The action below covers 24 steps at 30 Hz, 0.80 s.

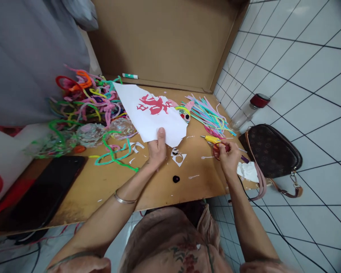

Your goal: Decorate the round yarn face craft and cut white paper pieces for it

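My left hand [157, 152] grips the lower edge of a white sheet of paper [147, 127], thumb on top. A red printed design [153, 105] shows on the sheet, and its edges are cut at angles. Over the right side of the table, my right hand [229, 157] has its fingers closed on the red-handled scissors [216, 151]; their blades are hard to make out. Just beyond them lies a yellow tool [212, 139] with a dark tip. Between my hands are a paper scrap with a round hole [179, 159] and a small black round piece [176, 179].
Colourful pipe cleaners [99, 102] are heaped at left, with a straight bundle [207, 115] at back right. A black phone [49, 189] lies front left. A glue stick [130, 76] rests by the cardboard [165, 41]. A brown bag [272, 149] and bottle [248, 112] stand right.
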Available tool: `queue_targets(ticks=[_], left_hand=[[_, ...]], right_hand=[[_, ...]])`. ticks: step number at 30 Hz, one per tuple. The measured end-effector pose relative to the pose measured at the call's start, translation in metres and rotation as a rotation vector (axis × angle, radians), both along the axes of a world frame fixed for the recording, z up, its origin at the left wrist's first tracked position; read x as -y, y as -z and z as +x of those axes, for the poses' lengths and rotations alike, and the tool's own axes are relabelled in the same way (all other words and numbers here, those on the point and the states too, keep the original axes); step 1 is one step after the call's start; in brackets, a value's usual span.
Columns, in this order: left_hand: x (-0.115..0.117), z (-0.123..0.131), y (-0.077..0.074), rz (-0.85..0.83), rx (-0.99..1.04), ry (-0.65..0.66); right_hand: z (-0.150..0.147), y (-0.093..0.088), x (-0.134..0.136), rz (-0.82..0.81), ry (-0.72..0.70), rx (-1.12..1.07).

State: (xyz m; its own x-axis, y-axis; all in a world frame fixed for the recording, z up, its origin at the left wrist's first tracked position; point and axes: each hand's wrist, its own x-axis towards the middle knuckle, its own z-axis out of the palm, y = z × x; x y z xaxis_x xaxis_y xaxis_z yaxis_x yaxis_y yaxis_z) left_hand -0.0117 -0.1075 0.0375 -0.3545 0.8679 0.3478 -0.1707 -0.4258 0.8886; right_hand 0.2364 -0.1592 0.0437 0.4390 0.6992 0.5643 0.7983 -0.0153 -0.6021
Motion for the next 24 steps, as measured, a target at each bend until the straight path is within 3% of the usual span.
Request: queue_targets(ticks=[2, 6, 11, 15, 17, 21, 24], left_hand=[[-0.002, 0.000, 0.002, -0.003, 0.039, 0.019], [-0.010, 0.001, -0.002, 0.012, 0.204, 0.081], [-0.015, -0.010, -0.031, -0.038, 0.529, 0.277], [-0.010, -0.030, -0.060, -0.190, 0.749, 0.583], [-0.007, -0.036, -0.068, -0.237, 0.846, 0.645], [-0.004, -0.038, -0.073, -0.274, 0.944, 0.694], [-0.004, -0.033, -0.068, -0.316, 0.853, 0.731]], right_hand=[[-0.017, 0.002, 0.008, -0.024, -0.096, 0.016], [-0.044, -0.002, 0.028, -0.248, -0.229, 0.169], [-0.046, -0.024, 0.038, -0.412, -0.496, 0.183], [-0.056, -0.043, 0.028, -0.379, -0.643, -0.191], [-0.068, -0.054, 0.019, -0.381, -0.688, -0.449], [-0.104, -0.080, -0.002, -0.340, -0.837, -0.851], [-0.133, -0.097, -0.020, -0.324, -0.953, -0.936]])
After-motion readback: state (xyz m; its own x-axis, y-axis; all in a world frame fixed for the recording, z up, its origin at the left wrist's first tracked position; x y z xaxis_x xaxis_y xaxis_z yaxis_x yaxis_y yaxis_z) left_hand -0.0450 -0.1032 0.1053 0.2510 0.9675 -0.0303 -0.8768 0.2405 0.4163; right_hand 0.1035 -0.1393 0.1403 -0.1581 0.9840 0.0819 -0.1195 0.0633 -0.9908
